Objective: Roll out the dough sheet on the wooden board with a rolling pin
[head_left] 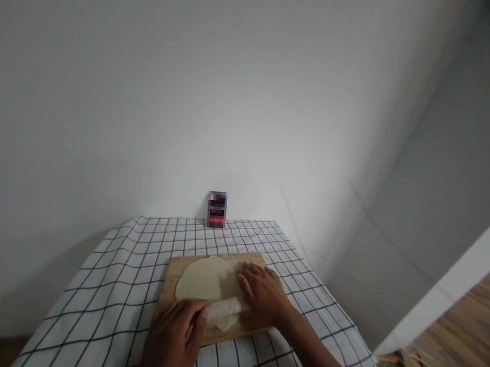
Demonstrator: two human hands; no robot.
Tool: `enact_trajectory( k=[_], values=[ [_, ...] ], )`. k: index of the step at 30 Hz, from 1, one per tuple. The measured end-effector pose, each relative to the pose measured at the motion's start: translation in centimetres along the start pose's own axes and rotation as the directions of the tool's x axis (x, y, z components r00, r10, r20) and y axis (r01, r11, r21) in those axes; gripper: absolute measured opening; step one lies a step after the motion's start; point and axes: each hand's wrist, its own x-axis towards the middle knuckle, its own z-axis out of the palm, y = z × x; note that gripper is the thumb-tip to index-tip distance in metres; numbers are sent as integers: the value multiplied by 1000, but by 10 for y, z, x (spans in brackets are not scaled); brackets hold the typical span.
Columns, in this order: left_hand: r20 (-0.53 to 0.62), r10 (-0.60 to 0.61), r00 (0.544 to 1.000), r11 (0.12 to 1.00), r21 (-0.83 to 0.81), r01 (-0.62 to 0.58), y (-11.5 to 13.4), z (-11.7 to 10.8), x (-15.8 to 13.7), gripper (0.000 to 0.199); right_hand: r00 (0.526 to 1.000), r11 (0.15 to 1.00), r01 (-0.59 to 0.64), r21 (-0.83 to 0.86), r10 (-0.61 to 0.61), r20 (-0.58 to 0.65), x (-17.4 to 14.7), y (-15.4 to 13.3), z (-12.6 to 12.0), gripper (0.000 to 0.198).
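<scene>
A pale, roughly round sheet of dough [203, 279] lies flat on a wooden board [172, 269]. Across its near part runs a light-coloured rolling pin [227, 307], slightly tilted up to the right. My left hand [179, 328] is closed over the pin's left end, fingers bent and hiding that end. Over the right end rests my right hand [264, 292], palm on the pin and fingers reaching forward above the dough's right side. Part of the dough's right edge is covered by that hand.
Beneath the board is a table with a white, black-checked cloth [113, 286]. A small dark, pixelated object [217, 209] stands at the back against the white wall [252, 93]. Assorted items, too blurred to name, lie low at the right beside a wooden floor [467, 320].
</scene>
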Motion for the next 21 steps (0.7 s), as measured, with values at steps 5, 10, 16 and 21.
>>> enact_trajectory(
  k=[5,10,16,21],
  values=[
    [-31,-14,999,995,94,17,-10,3,20,26,999,998,39,47,-39,-1,12,6,4,43],
    [23,-158,987,975,163,152,-26,11,30,42,998,994,60,89,-57,-39,26,8,6,42],
    [70,-162,984,976,159,150,-34,17,13,47,997,998,12,59,-7,-79,7,3,7,40],
    [64,-68,996,980,189,55,-35,14,5,49,992,999,-33,42,38,-123,-31,-10,13,44]
  ],
)
